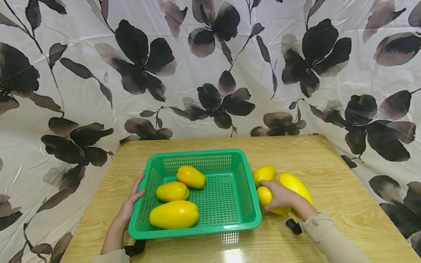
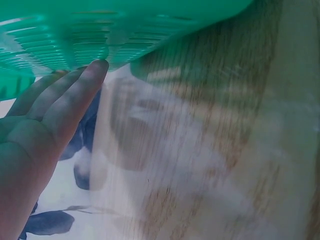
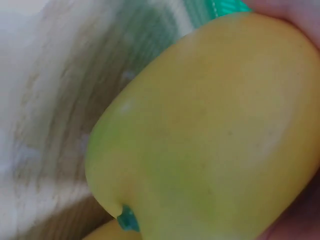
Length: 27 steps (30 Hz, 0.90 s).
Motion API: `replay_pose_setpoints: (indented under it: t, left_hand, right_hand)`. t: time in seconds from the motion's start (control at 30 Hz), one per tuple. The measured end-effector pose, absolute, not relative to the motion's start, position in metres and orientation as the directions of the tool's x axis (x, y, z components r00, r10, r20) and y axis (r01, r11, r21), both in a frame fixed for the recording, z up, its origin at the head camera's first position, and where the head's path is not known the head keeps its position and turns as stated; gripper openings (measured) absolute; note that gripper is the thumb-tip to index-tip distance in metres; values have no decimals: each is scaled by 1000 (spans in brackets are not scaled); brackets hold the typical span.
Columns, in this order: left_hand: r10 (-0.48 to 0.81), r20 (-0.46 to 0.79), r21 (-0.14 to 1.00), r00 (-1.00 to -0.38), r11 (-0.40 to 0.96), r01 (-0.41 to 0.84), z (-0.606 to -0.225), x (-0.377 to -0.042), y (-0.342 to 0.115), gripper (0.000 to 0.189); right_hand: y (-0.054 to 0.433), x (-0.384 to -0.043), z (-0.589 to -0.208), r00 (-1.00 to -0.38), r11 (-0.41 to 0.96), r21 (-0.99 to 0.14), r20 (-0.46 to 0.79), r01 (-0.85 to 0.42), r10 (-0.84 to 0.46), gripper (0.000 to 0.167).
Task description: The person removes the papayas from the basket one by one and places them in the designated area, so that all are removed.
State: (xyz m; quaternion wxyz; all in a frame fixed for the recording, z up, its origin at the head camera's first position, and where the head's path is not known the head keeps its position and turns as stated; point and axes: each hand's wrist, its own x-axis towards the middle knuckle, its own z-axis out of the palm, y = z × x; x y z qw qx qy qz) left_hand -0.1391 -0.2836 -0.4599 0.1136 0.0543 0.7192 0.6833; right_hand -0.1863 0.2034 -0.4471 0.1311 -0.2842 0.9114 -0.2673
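One-handed, grips yellow fruit [image 1: 264, 196] in right hand [image 1: 279, 195] just right of green basket [image 1: 219, 199], just touching its other side with straight-fingered left hand [image 1: 129, 203].

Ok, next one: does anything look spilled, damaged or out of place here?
Nothing stands out. Three yellow fruits lie in the green basket, which shows no visible breakage; the right hand grips another fruit beside it.

A whitish floral fabric [image 1: 197, 69] with large dark flowers and leaves hangs behind the wood-grain table [image 1: 348, 204] and also along its left and right sides, showing small creases. The yellowish-brown tabletop is glossy, and a bright light reflection [image 1: 232, 255] lies on its nearer part.
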Motion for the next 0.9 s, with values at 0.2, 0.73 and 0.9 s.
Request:
replay_pose_setpoints:
  t: [0.2, 0.73, 0.9]
  left_hand:
    - [232, -98, 994, -968, 68, -84, -459, -142, -281, 53]
    - [234, -102, 994, -967, 55, -91, -460, -141, -282, 53]
    - [236, -101, 995, -966, 49, -92, -460, -140, -283, 53]
  right_hand:
    - [205, -183, -455, -808, 697, -563, -85, -444, -583, 64]
    - [206, -183, -465, -815, 711, -574, -125, -406, -566, 66]
    - [204, -184, -468, -824, 728, -573, -153, -376, -546, 66]
